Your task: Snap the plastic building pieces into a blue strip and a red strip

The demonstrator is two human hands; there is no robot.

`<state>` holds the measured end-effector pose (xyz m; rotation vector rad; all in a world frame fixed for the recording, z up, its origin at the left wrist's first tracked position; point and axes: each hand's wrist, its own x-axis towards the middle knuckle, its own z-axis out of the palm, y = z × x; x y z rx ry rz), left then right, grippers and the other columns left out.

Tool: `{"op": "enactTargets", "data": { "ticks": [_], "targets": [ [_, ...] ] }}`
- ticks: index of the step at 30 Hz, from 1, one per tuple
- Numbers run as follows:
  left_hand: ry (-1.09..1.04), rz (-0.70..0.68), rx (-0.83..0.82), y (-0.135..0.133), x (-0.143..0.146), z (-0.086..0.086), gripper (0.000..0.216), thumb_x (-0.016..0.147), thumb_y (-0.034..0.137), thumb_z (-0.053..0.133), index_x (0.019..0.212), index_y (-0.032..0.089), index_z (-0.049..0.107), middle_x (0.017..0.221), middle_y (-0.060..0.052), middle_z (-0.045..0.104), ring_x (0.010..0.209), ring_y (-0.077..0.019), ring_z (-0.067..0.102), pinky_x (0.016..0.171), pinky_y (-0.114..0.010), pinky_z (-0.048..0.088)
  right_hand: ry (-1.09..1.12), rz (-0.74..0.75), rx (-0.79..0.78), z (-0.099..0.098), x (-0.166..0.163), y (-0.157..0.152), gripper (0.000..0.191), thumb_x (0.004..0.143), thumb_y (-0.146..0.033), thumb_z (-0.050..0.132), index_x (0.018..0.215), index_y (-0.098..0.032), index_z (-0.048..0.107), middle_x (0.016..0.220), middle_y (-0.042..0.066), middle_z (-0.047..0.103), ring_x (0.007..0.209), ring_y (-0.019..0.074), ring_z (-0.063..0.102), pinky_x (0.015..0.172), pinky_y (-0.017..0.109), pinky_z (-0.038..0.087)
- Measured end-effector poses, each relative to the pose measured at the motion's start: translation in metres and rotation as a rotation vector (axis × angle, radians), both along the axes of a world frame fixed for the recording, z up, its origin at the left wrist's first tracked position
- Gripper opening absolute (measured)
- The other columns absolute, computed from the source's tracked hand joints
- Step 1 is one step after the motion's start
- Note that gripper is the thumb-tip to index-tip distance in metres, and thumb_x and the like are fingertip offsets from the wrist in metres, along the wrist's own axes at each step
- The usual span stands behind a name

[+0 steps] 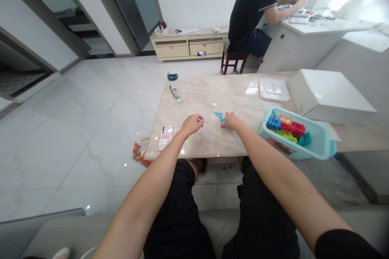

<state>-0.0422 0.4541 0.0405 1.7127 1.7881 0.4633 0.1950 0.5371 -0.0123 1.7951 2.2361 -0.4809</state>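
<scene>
My left hand (192, 123) rests on the marble table (212, 141) with its fingers curled in; what they pinch, if anything, is too small to make out. My right hand (231, 120) lies just right of it, fingers closed on a small blue toy piece (219, 117) that sticks out to its left on the tabletop. The two hands are about a hand's width apart.
A turquoise bin (319, 145) of colourful blocks stands at the right, its clear lid (274, 89) farther back beside a white box (328, 95). A phone (165, 137) lies near the left edge, a small bottle (174, 87) at the far left corner. Another person sits at a counter behind.
</scene>
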Motion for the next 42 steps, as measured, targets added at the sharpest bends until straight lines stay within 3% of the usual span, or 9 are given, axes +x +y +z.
{"op": "enactTargets", "data": {
  "ticks": [5, 12, 16, 20, 25, 30, 33, 38, 42],
  "targets": [
    [-0.018, -0.008, -0.023, -0.002, 0.0, 0.002, 0.024, 0.098, 0.028, 0.058, 0.109, 0.016, 0.076, 0.089, -0.008, 0.082, 0.068, -0.0152, 0.072, 0.066, -0.023, 0.053, 0.051, 0.07, -0.019, 0.008, 0.009, -0.014, 0.046, 0.094, -0.024, 0.076, 0.134, -0.006, 0.063, 0.132, 0.027, 0.067, 0.123, 0.0325, 0.072, 0.099, 0.034, 0.057],
    [0.044, -0.097, -0.077, 0.008, 0.033, 0.006, 0.019, 0.094, 0.03, 0.064, 0.101, 0.017, 0.075, 0.084, -0.008, 0.08, 0.069, -0.0171, 0.071, 0.07, -0.025, 0.054, 0.163, 0.13, -0.052, 0.013, 0.042, -0.039, 0.064, 0.078, -0.019, 0.088, 0.137, -0.014, 0.065, 0.137, 0.017, 0.071, 0.121, 0.0283, 0.071, 0.096, 0.028, 0.056],
    [0.009, -0.125, -0.124, 0.01, 0.057, 0.004, 0.013, 0.087, 0.028, 0.073, 0.095, 0.018, 0.077, 0.088, -0.008, 0.081, 0.09, -0.0225, 0.076, 0.087, -0.03, 0.056, 0.195, 0.15, -0.062, 0.01, 0.056, -0.048, 0.067, 0.075, -0.019, 0.088, 0.138, -0.009, 0.066, 0.133, 0.02, 0.073, 0.116, 0.0293, 0.073, 0.091, 0.028, 0.056],
    [-0.125, -0.072, -0.19, 0.012, 0.074, -0.004, 0.013, 0.085, 0.03, 0.079, 0.089, 0.019, 0.074, 0.103, -0.012, 0.082, 0.108, -0.0269, 0.075, 0.096, -0.032, 0.056, 0.272, 0.181, -0.078, 0.009, 0.059, -0.043, 0.054, 0.073, -0.02, 0.087, 0.125, -0.009, 0.074, 0.121, 0.015, 0.078, 0.107, 0.0266, 0.075, 0.087, 0.027, 0.056],
    [-0.448, 0.031, -0.346, 0.011, 0.083, -0.014, 0.028, 0.099, 0.045, 0.066, 0.102, 0.017, 0.072, 0.099, -0.012, 0.081, 0.086, -0.021, 0.077, 0.081, -0.031, 0.061, 0.485, 0.207, -0.095, 0.015, 0.044, -0.032, 0.042, 0.077, -0.025, 0.083, 0.117, -0.015, 0.078, 0.109, 0.006, 0.081, 0.095, 0.0197, 0.074, 0.081, 0.024, 0.055],
    [-0.643, 0.27, -0.298, 0.011, 0.063, -0.018, 0.023, 0.09, 0.031, 0.079, 0.105, 0.016, 0.071, 0.081, -0.007, 0.075, 0.075, -0.0148, 0.071, 0.073, -0.025, 0.057, 0.953, 0.162, -0.227, 0.02, 0.007, -0.022, 0.034, 0.079, -0.024, 0.08, 0.111, -0.013, 0.077, 0.091, 0.003, 0.079, 0.084, 0.0171, 0.072, 0.077, 0.025, 0.057],
    [-0.683, 0.417, -0.235, 0.009, 0.035, -0.018, 0.03, 0.084, 0.026, 0.084, 0.108, 0.016, 0.069, 0.077, -0.005, 0.073, 0.07, -0.0138, 0.069, 0.068, -0.024, 0.053, 1.007, 0.166, -0.141, 0.024, -0.021, -0.016, 0.035, 0.085, -0.028, 0.08, 0.116, -0.012, 0.076, 0.098, 0.007, 0.08, 0.088, 0.0176, 0.073, 0.082, 0.027, 0.058],
    [-0.744, 0.598, -0.189, 0.006, -0.006, -0.015, 0.029, 0.085, 0.023, 0.082, 0.108, 0.016, 0.065, 0.08, -0.005, 0.075, 0.067, -0.0128, 0.071, 0.065, -0.022, 0.051, 0.729, 0.068, 0.262, 0.019, -0.056, -0.006, 0.037, 0.096, -0.02, 0.065, 0.131, -0.012, 0.071, 0.13, 0.015, 0.072, 0.117, 0.0233, 0.068, 0.109, 0.035, 0.053],
    [-0.789, 0.668, -0.163, 0.004, -0.019, -0.016, 0.034, 0.088, 0.02, 0.078, 0.116, 0.016, 0.059, 0.087, -0.006, 0.077, 0.069, -0.0133, 0.075, 0.068, -0.023, 0.054, 0.389, -0.174, 0.299, -0.004, -0.062, -0.007, 0.049, 0.098, -0.026, 0.063, 0.143, -0.007, 0.064, 0.15, 0.025, 0.055, 0.142, 0.0376, 0.052, 0.118, 0.048, 0.046]
  ]
}}
